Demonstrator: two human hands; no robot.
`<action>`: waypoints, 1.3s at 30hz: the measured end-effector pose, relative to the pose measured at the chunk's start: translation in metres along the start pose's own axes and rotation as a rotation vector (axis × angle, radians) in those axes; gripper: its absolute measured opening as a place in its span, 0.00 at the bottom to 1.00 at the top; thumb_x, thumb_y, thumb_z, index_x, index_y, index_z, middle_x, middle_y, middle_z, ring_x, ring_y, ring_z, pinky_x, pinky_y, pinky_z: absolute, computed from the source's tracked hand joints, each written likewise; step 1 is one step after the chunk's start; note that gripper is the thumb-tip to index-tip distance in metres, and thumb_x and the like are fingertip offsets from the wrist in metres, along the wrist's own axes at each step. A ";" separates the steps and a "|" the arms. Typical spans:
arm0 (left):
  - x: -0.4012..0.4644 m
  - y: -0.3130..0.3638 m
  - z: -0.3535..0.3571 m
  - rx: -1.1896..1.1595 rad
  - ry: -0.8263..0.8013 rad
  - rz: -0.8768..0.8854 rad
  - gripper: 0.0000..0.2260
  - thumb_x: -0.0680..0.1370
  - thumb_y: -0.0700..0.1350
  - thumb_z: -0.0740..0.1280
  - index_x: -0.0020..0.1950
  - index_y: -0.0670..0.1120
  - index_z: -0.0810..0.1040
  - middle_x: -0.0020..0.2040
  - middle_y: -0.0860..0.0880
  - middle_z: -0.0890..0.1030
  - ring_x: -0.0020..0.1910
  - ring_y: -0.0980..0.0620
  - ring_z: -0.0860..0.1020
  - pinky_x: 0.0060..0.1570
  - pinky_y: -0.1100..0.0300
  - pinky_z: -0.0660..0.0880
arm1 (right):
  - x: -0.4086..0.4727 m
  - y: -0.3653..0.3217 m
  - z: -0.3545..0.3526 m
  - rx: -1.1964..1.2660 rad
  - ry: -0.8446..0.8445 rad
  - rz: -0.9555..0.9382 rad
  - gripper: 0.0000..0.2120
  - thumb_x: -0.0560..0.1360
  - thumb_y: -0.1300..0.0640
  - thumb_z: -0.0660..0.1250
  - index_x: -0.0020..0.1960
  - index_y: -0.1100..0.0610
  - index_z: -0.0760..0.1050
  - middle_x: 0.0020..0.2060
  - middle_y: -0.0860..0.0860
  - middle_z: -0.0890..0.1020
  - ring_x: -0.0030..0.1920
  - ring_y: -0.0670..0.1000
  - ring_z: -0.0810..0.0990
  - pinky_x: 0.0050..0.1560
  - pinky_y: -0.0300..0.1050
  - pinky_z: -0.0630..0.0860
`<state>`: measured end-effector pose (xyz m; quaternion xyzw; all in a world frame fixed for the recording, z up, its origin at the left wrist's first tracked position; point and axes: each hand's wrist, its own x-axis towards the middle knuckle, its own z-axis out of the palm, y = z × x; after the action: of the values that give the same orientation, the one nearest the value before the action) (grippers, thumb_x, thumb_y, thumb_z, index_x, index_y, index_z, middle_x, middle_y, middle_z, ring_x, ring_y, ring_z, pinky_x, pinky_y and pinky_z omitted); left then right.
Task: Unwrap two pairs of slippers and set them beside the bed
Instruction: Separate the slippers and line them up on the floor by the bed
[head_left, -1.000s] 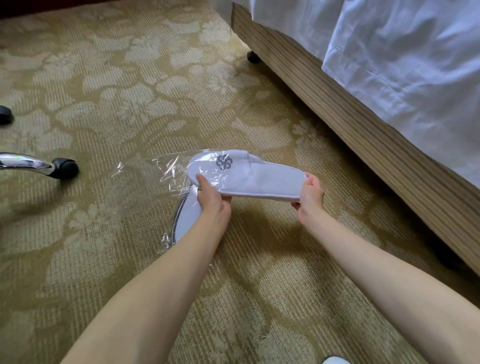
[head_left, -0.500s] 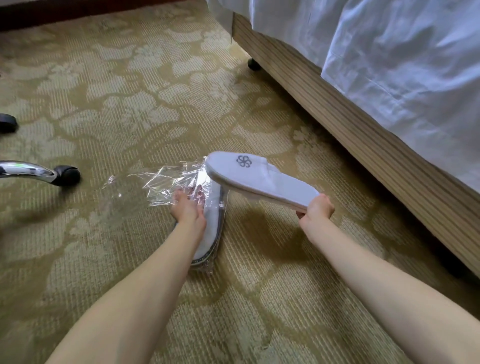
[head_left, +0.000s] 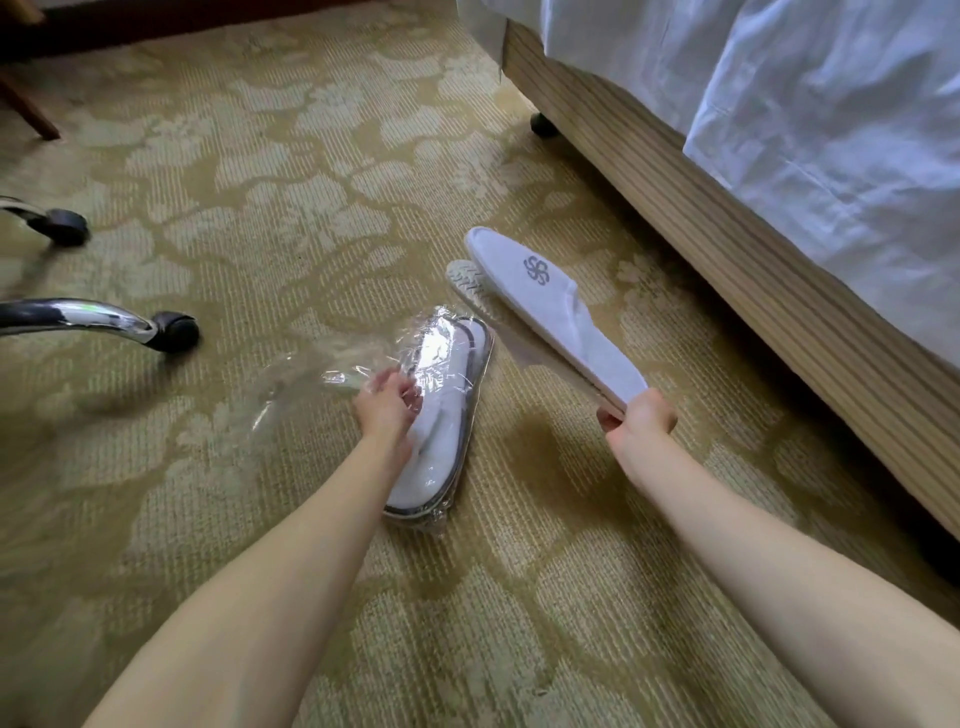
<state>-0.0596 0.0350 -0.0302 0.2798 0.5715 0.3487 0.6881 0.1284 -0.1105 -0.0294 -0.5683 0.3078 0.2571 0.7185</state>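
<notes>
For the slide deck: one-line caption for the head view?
Right hand holds unwrapped slippers near bed; left hand on wrapped pair.

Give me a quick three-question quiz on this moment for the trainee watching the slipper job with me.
1. True or false: the right hand grips the unwrapped slipper by its heel end.
2. What does the left hand touch? A) the chair caster B) the clear plastic wrap over the slipper on the carpet C) the bed sheet
3. Fill in: the logo on the held slipper sits near its ____ end.

Key: 1 true; 2 B; 3 toe
</notes>
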 end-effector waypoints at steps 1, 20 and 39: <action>0.000 0.001 -0.003 0.101 -0.086 0.000 0.08 0.81 0.36 0.60 0.56 0.42 0.76 0.36 0.48 0.74 0.31 0.55 0.70 0.24 0.68 0.69 | -0.002 0.001 0.002 0.011 -0.039 0.011 0.05 0.80 0.58 0.54 0.54 0.53 0.67 0.53 0.56 0.73 0.38 0.52 0.72 0.33 0.46 0.70; 0.031 0.010 -0.140 0.789 0.219 0.118 0.21 0.75 0.40 0.70 0.65 0.44 0.67 0.62 0.39 0.76 0.52 0.42 0.79 0.53 0.48 0.77 | -0.039 0.051 0.032 -0.186 -0.638 0.225 0.26 0.72 0.78 0.57 0.67 0.62 0.67 0.53 0.58 0.78 0.49 0.58 0.78 0.41 0.52 0.80; 0.017 0.005 -0.113 1.455 0.174 0.710 0.24 0.79 0.46 0.60 0.75 0.48 0.59 0.71 0.45 0.69 0.70 0.44 0.68 0.70 0.44 0.64 | -0.044 0.075 0.029 -0.315 -0.872 0.299 0.24 0.71 0.78 0.57 0.62 0.59 0.70 0.54 0.58 0.78 0.52 0.58 0.78 0.45 0.55 0.80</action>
<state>-0.1700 0.0503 -0.0577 0.7932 0.5838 0.1080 0.1356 0.0492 -0.0663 -0.0421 -0.4590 0.0137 0.6152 0.6409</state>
